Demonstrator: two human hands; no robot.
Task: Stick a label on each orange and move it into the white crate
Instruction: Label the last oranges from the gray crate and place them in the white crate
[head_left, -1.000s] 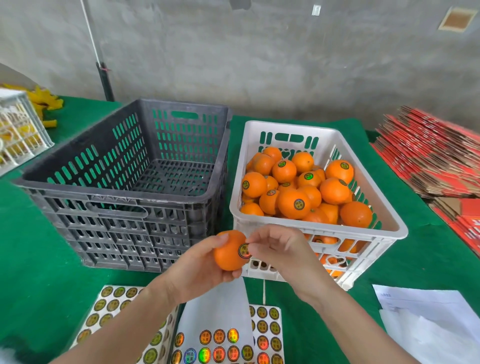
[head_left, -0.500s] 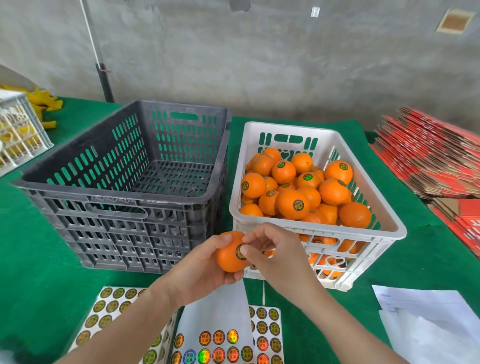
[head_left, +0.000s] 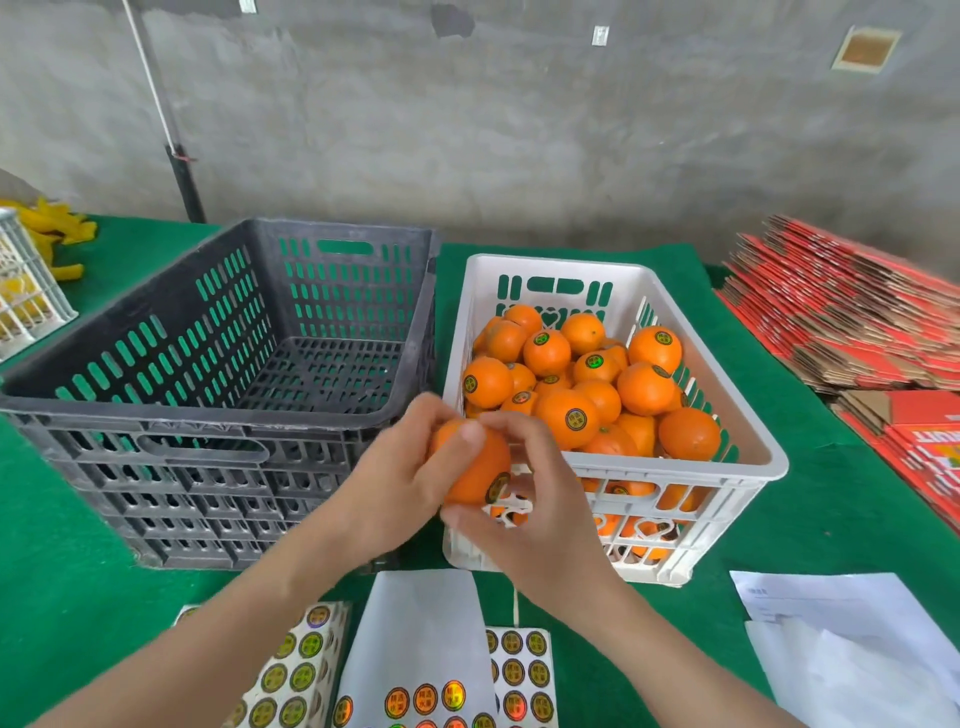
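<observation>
An orange (head_left: 475, 465) with a round green-and-gold label (head_left: 497, 487) on its lower right side is held in front of the white crate's near left corner. My left hand (head_left: 400, 480) grips it from the left, thumb over the top. My right hand (head_left: 530, 512) curls round it from the right and below. The white crate (head_left: 727, 467) is filled with several labelled oranges (head_left: 569, 418). Sheets of round labels (head_left: 511, 675) lie on the green table near me.
An empty dark grey crate (head_left: 218, 415) stands left of the white one, touching it. Red flattened cartons (head_left: 857, 322) are stacked at the right. White papers (head_left: 852, 639) lie at the near right. A white basket (head_left: 26, 296) sits at the far left.
Both hands have lifted the orange up and towards the white crate. The label has turned to the fruit's lower right, and my right hand now wraps round the orange instead of pressing the label.
</observation>
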